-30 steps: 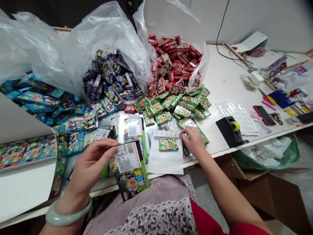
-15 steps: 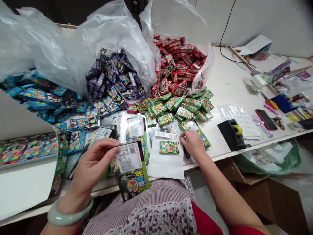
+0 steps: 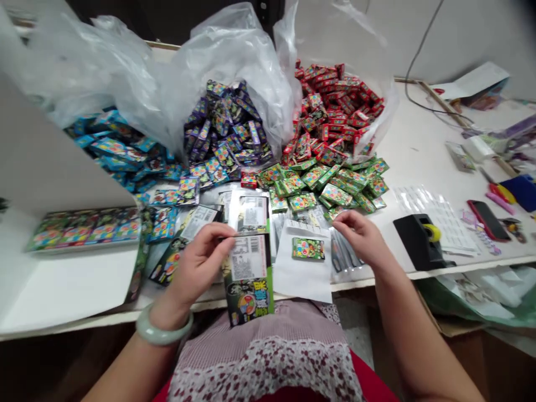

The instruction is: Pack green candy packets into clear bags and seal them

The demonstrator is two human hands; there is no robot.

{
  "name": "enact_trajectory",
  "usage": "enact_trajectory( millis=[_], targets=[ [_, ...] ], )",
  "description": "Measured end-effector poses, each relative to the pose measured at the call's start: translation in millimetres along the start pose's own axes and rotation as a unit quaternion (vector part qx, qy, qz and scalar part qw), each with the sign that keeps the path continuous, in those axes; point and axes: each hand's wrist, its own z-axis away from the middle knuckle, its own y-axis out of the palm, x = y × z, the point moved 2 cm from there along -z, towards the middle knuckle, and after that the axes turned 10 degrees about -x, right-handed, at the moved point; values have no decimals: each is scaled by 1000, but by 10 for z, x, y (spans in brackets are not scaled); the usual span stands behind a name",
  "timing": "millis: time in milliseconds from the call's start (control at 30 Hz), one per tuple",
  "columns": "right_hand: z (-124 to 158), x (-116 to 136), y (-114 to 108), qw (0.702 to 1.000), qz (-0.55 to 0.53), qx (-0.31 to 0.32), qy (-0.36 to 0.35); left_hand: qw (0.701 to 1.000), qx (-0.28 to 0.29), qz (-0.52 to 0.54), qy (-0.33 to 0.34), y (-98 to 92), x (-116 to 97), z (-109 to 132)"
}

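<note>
My left hand [image 3: 201, 262] pinches the top edge of a dark printed pouch [image 3: 248, 279] with a white barcode label, held upright over the table's front edge. My right hand [image 3: 360, 234] hovers with its fingers curled beside a white sheet [image 3: 304, 273]. On that sheet lies one small green box [image 3: 309, 249]. Whether the right hand's fingers hold anything is hidden. Just beyond lie piles of small boxes: green [image 3: 330, 184], red [image 3: 335, 106], purple [image 3: 226, 134] and blue [image 3: 117, 151].
Clear plastic bags [image 3: 176, 72] billow over the piles. An open white carton [image 3: 67, 262] with a row of boxes stands at the left. A black tape dispenser [image 3: 416, 240], a phone [image 3: 488, 219] and scissors [image 3: 498, 192] lie at the right.
The camera has swung left, so everything sits further right in the picture. My right hand has lifted off the white sheet's top edge. The left hand still holds the pouch.
</note>
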Motion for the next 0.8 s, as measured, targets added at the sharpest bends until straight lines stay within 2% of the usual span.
enact_trajectory(
  millis=[67, 167, 267, 367, 467, 567, 800],
  targets=[
    [-46, 422, 116, 990, -93, 100, -37, 1000, 4, 11, 13, 32, -35, 18],
    [-103, 1067, 392, 956, -134, 238, -111, 999, 12, 28, 10, 51, -73, 38],
    [-176, 1450, 699, 930, -119, 314, -152, 999, 15, 35, -7, 37, -82, 52],
    [-254, 1518, 934, 921, -96, 356, -126, 998, 14, 54, -14, 19, -82, 59],
    [-289, 1452, 1039, 919, -96, 372, -83, 997, 11, 71, -24, 18, -77, 53],
    [-282, 1406, 1061, 926, -88, 362, -66, 996, 7, 81, -40, 38, -67, 43],
    [-241, 1412, 1047, 948, -21, 299, -109, 996, -32, 73, -41, 100, -46, 43]
  ],
)
